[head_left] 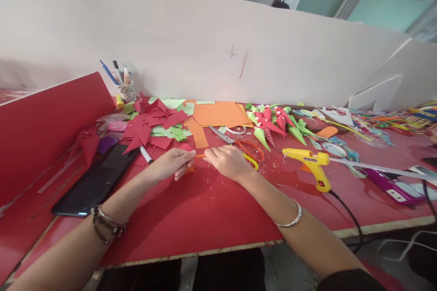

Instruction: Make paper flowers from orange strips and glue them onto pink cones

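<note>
Between left hand (173, 163) and right hand (228, 161) runs an orange strip (200, 156), pinched by both.

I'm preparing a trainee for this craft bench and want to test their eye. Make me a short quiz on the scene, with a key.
1. What colour is the thin piece between the left hand and the right hand?
2. True or false: the glue gun is to the right of both hands.
3. The dark bracelets are worn on which side: (a) left, (b) right?

Key: 1. orange; 2. true; 3. a.
</note>
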A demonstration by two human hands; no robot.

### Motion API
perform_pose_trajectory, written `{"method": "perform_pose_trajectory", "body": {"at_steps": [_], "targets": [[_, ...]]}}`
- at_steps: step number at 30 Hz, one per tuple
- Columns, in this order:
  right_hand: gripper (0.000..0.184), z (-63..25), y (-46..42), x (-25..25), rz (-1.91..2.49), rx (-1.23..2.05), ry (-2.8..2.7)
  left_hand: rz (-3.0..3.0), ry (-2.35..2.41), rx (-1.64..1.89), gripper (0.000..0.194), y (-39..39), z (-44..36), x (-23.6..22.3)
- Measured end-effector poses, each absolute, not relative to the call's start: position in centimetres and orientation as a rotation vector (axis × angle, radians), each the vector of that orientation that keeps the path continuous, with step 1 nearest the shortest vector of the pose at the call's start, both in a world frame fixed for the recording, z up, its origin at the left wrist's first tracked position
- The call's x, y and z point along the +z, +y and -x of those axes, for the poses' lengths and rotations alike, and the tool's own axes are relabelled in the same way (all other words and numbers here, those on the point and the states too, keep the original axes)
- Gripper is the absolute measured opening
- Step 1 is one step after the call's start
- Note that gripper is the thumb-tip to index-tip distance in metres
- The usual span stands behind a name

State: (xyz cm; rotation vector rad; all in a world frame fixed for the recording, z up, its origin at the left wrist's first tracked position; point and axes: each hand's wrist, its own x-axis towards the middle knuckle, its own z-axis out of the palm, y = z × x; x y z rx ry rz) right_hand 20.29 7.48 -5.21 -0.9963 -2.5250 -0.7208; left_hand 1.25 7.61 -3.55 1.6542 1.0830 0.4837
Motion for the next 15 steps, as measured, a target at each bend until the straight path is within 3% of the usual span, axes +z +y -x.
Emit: {"method": "perform_pose_trajectory", "body": {"at_steps": [8, 15], "targets": [[0.031, -21.1, 8.1, -5.5, 1.102, -0.567, -2.423, -2.081, 1.155, 0.547, 0.033, 8.1, -0.3, -2.6], [0.032, -21.8, 8.7, -5.9, 1.136, -0.438, -2.401, -2.122, 1.21, 0.635, 0.026, 8.9, 0.6, -2.7]]}}
